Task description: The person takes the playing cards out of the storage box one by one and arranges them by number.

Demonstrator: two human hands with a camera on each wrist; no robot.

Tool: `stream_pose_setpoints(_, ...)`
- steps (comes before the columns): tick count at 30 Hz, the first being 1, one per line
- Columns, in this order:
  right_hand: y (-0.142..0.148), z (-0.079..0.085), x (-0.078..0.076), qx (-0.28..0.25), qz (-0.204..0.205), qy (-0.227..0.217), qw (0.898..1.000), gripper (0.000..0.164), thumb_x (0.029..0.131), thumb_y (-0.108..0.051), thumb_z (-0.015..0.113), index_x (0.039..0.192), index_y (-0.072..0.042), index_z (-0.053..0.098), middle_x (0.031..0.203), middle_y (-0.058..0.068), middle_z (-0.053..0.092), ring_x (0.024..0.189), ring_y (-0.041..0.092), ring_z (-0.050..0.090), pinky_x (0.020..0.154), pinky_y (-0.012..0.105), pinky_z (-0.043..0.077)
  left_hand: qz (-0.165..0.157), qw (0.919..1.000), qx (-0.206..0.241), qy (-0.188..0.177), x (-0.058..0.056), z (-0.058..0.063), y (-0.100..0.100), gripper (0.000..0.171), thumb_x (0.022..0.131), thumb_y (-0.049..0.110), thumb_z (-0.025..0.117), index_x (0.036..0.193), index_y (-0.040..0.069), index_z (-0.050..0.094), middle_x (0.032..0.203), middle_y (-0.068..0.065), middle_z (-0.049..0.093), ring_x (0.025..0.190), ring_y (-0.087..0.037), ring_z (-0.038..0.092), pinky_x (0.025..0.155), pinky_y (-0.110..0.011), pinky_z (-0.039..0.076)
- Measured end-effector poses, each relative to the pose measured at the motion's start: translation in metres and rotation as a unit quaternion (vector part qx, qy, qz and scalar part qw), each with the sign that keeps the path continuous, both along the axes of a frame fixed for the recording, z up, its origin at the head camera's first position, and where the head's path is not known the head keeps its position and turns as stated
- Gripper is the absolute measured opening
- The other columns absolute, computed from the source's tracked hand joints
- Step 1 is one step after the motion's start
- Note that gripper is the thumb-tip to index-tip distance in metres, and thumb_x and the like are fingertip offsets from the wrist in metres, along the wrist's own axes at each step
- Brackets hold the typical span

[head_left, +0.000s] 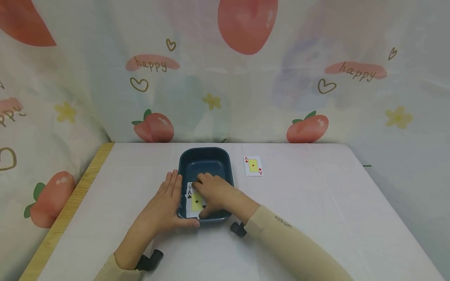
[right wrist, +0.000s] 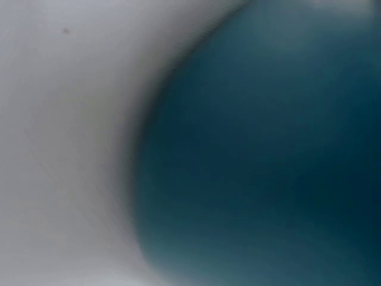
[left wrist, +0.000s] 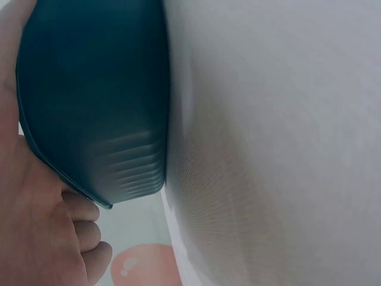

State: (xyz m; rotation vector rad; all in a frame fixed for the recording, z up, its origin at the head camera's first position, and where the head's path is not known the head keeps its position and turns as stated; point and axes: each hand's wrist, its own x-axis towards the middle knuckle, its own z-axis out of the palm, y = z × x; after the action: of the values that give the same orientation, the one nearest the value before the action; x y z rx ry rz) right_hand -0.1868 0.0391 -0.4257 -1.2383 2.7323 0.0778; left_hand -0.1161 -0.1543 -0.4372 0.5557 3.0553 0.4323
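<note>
Backdrop (head_left: 260,89): I read "happy" twice on the rear cloth and a cut-off copy at far left; no brand found.
Tabletop (head_left: 323,195): White cover. If it is slick, an uneven sideways push could make whatever stands on it slide.
Tray (head_left: 205,158): Dark blue, standing on the cover. The left wrist view shows a ribbed outer corner without marking or label.
Right sleeve (head_left: 299,242): Small dark print, which I read as "Let's Slim", with some doubt over spacing. The forearm crosses the tray's right rim; leaning there could tilt it.
Left hand (head_left: 159,212): Fingers straight and together along the tray's left side, thumb extended along the near edge. Too little pressure would leave the tray unsteadied.
Right hand (head_left: 214,195): Inside the tray, thumb apart from the fingers, over the cards. I cannot tell whether it pinches one; the right wrist view is blurred.
Ace of clubs (head_left: 197,205): Lies in the tray's near left part, "A" legible, overlapping a card showing what looks like "2" (head_left: 190,185). A dragging fingertip could shift both or bend a corner.
Ace of diamonds (head_left: 253,166): Face up on the table, right of the tray and apart from it; red "A" legible. Flat lying could make its edge hard to lift.
</note>
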Motion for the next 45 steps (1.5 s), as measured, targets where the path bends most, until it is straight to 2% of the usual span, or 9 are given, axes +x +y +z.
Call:
stream_pose_setpoints(7,-0.001,0.001,0.001,0.006,0.006,0.003,1.000,0.089,0.065,-0.064,0.084,0.136,-0.016,0.061,0.128,0.000,0.056,0.107,0.014,0.051,0.090,0.033,0.052,-0.002,1.0000,0.004,-0.004,0.000,0.001,0.000,0.145,0.061,0.087,0.067,0.158,-0.004,0.011,0.167,-0.020,0.000,0.154,-0.038,0.003,0.121,-0.054,0.021)
stream_pose_setpoints(17,0.003,0.005,0.000,-0.004,0.006,0.005,1.000,0.088,0.064,-0.063,0.084,0.134,-0.015,0.061,0.128,0.000,0.058,0.108,0.014,0.053,0.094,0.034,0.052,0.004,1.0000,0.008,-0.002,0.001,0.001,0.001,0.145,0.060,0.088,0.068,0.157,-0.004,0.013,0.166,-0.021,0.004,0.154,-0.038,0.003,0.121,-0.054,0.021)
stream_pose_setpoints(23,0.006,0.007,-0.001,-0.008,0.008,-0.001,1.000,0.080,0.067,-0.056,0.084,0.133,-0.017,0.061,0.120,-0.002,0.059,0.101,0.012,0.052,0.088,0.030,0.053,0.005,0.9999,0.009,-0.010,0.001,0.001,0.001,0.145,0.060,0.087,0.068,0.158,-0.003,0.012,0.167,-0.020,0.003,0.154,-0.037,0.003,0.121,-0.054,0.021)
stream_pose_setpoints(30,0.004,0.005,-0.003,0.006,0.018,0.016,1.000,0.090,0.065,-0.062,0.083,0.139,-0.019,0.058,0.131,0.000,0.055,0.110,0.014,0.049,0.093,0.032,0.049,0.006,0.9999,0.006,-0.007,0.001,0.001,0.002,0.144,0.060,0.088,0.068,0.158,-0.003,0.014,0.166,-0.021,0.005,0.154,-0.038,0.004,0.120,-0.055,0.022)
stream_pose_setpoints(37,0.001,0.003,-0.006,0.010,0.011,-0.012,1.000,0.098,0.065,-0.060,0.086,0.146,-0.018,0.051,0.138,0.000,0.054,0.121,0.016,0.050,0.102,0.037,0.047,0.005,0.9999,0.008,-0.003,0.001,-0.002,0.001,0.143,0.060,0.087,0.068,0.158,-0.003,0.014,0.166,-0.021,0.006,0.154,-0.037,0.005,0.120,-0.054,0.022)
stream_pose_setpoints(42,0.000,0.004,-0.008,0.010,0.009,-0.033,0.999,0.091,0.065,-0.056,0.087,0.141,-0.018,0.056,0.135,0.002,0.053,0.113,0.015,0.050,0.098,0.035,0.049,0.003,0.9999,0.008,-0.007,0.001,-0.002,0.000,0.144,0.061,0.088,0.067,0.158,-0.003,0.012,0.167,-0.020,0.003,0.154,-0.037,0.003,0.120,-0.054,0.021)
stream_pose_setpoints(45,0.000,0.005,-0.010,0.007,0.006,-0.047,0.999,0.088,0.066,-0.050,0.088,0.141,-0.019,0.055,0.135,0.002,0.053,0.113,0.015,0.049,0.101,0.037,0.048,0.003,0.9999,0.008,-0.008,0.000,-0.001,0.000,0.144,0.061,0.089,0.066,0.158,-0.003,0.011,0.167,-0.020,0.002,0.154,-0.036,0.002,0.120,-0.054,0.021)
